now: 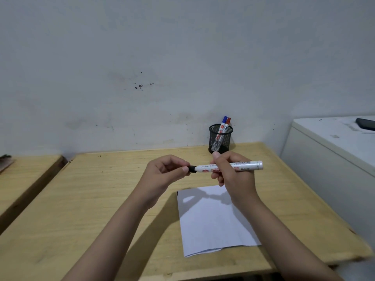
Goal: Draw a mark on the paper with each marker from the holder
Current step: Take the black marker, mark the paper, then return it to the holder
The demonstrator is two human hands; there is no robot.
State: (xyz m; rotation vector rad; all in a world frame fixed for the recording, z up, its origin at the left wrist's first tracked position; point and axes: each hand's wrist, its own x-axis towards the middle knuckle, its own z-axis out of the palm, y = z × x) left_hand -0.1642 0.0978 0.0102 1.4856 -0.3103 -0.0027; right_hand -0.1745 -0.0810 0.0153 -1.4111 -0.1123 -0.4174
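Nearest the camera, two bare forearms reach forward over a pale wooden table (81, 199). A white sheet of paper (213, 224) lies flat on the table beneath the right forearm, with a small dark mark at its far left corner and the shadows of the hands across its far end. Above the paper, both hands hold one white marker (229, 166) level, clear of the table. The right hand (233, 173) has its grip closed around the middle of the barrel, the rear end sticking out to the right. The left hand (166, 171) pinches the black cap (192, 169) at the marker's left end between thumb and fingers; the cap seems still seated on the barrel, though the fingers hide most of it. Farther back, near the wall (162, 57), a black mesh holder (220, 141) stands on the table with a blue-capped marker (224, 119) and a red-capped marker (228, 121) upright in it, side by side.
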